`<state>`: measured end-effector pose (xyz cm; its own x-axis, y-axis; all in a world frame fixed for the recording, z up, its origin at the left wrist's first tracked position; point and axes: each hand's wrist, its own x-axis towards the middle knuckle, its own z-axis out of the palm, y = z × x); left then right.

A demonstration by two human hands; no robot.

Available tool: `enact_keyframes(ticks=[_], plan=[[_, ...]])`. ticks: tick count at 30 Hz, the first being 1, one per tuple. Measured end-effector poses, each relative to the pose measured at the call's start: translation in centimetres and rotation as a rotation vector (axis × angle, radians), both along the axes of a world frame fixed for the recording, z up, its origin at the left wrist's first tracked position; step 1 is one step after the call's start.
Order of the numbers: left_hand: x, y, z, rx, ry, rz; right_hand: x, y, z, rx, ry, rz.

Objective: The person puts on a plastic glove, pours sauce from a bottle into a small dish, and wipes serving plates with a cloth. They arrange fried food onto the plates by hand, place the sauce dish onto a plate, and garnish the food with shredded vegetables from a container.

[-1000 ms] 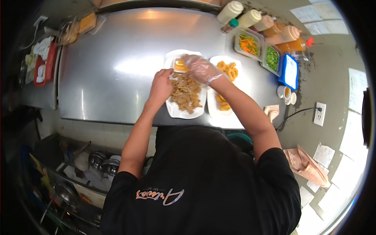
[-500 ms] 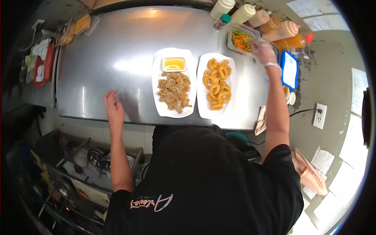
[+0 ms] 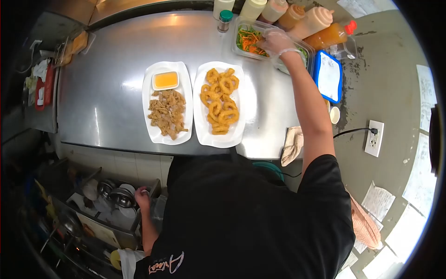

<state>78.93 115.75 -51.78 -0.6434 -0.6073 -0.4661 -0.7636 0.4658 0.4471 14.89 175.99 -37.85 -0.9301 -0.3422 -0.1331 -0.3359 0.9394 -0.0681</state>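
My right hand (image 3: 277, 43), in a clear plastic glove, reaches into the right side of a plastic container of shredded carrot and greens (image 3: 250, 40); its fingertips are hard to make out. Down at the lower left, beside metal bowls (image 3: 123, 197) below the counter, is my bare left hand (image 3: 142, 195), small and unclear. Two white plates lie side by side on the steel counter. The left plate (image 3: 148, 111) bears fried pieces (image 3: 167, 112) and a square dish of orange sauce (image 3: 166, 80). Golden fried rings (image 3: 216, 108) lie on the right plate (image 3: 199, 123).
Squeeze bottles (image 3: 311, 23) and a green-capped shaker (image 3: 225, 21) line the back right. A blue-rimmed container (image 3: 328, 76) stands right of the greens. A folded cloth (image 3: 292, 146) lies at the front right edge. A red container (image 3: 45, 88) is far left.
My left hand has left the plates and dropped below the counter. My right hand has moved from the sauce dish to the vegetable container. The view has shifted, so the plates appear further left.
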Motion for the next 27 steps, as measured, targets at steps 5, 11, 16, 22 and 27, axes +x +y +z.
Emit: enact_keyframes(ticks=[5,11,16,22,27], plan=[[0.2,4.1,1.5,0.255,-0.204,0.209,-0.8,1.1,-0.9,-0.244,0.031,0.0],[-1.2,3.2,1.3,0.128,-0.043,0.01,-1.0,2.0,2.5,-0.299,-0.091,-0.102],[-3.0,2.4,0.6,0.242,-0.054,0.127,0.7,-0.6,0.1,-0.005,-0.005,0.053],[-5.0,2.7,2.6,0.236,-0.06,0.143,-1.0,1.5,3.7,-0.394,-0.168,-0.228],[-2.1,-0.7,-2.3,0.247,-0.004,0.063,-1.4,3.5,4.6,-0.477,-0.113,-0.259]])
